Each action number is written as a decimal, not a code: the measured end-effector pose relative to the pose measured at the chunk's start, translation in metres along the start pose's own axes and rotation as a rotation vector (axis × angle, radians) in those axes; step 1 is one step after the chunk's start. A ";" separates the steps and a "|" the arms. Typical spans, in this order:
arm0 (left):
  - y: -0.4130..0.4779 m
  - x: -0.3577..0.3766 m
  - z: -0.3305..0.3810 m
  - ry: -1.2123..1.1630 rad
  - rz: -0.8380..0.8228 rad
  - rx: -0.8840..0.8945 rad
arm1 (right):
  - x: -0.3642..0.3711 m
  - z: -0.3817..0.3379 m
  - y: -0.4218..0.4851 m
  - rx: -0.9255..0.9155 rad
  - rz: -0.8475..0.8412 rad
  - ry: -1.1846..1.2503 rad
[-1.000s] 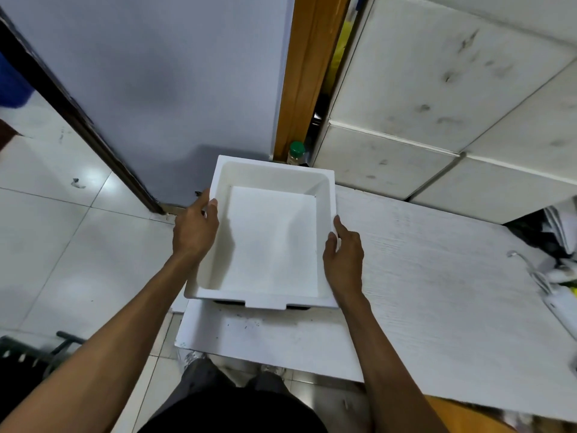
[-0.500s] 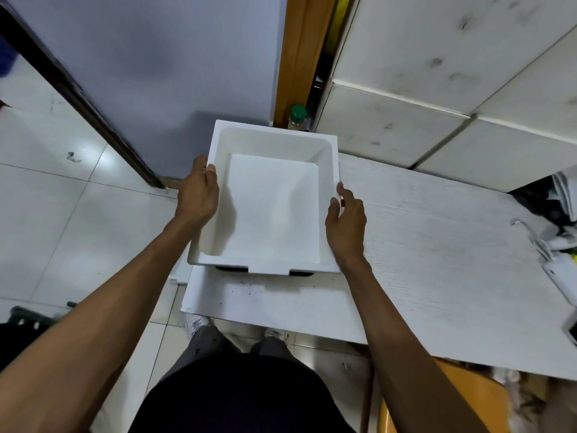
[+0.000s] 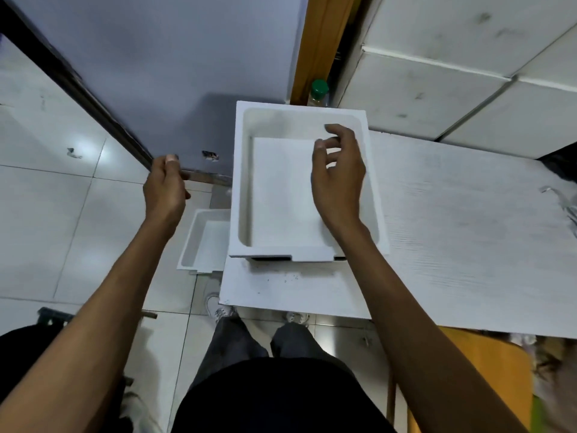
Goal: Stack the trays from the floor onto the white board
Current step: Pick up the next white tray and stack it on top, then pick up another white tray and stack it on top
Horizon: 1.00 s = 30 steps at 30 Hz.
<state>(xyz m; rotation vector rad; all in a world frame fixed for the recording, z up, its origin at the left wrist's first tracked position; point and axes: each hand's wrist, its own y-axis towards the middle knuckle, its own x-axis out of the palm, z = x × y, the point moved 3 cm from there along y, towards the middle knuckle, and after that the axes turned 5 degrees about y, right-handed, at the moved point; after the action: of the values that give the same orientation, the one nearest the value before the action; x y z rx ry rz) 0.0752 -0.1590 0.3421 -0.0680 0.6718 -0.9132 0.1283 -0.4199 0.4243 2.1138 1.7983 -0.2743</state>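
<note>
A white tray [image 3: 278, 195] rests on the left end of the white board [image 3: 452, 239], with dark parts of another tray showing under its front edge. Another white tray [image 3: 203, 242] lies on the tiled floor, partly hidden under the board's left edge. My right hand [image 3: 338, 179] hovers above the upper tray's right side, fingers loosely curled, holding nothing. My left hand [image 3: 165, 185] is off to the left of the tray, over the floor, fingers apart and empty.
A grey wall and dark door threshold [image 3: 93, 98] run behind on the left. A green-capped bottle [image 3: 318, 92] stands by the wooden door frame [image 3: 318, 42]. Tiled wall at right. Cables and a white device [image 3: 562, 201] lie at the board's right end. My legs and shoes [image 3: 218, 307] stand below.
Both hands have let go of the upper tray. The left hand moved away to the left; the right hand lifted above the tray. A tray on the floor came into view.
</note>
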 end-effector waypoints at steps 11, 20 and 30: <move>0.051 -0.062 -0.095 -0.025 0.023 -0.145 | 0.170 -0.040 -0.037 0.069 -0.166 0.107; 0.102 -0.064 -0.203 -0.029 -0.013 -0.259 | 0.269 0.047 -0.074 0.312 -0.043 0.093; 0.155 -0.011 -0.330 -0.030 -0.090 -0.357 | 0.327 0.209 -0.129 0.769 0.077 -0.079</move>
<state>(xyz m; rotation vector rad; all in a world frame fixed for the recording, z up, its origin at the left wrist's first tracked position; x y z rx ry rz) -0.0058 0.0185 0.0340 -0.4322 0.8030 -0.8675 0.0751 -0.1844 0.0941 2.5885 1.7223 -1.1662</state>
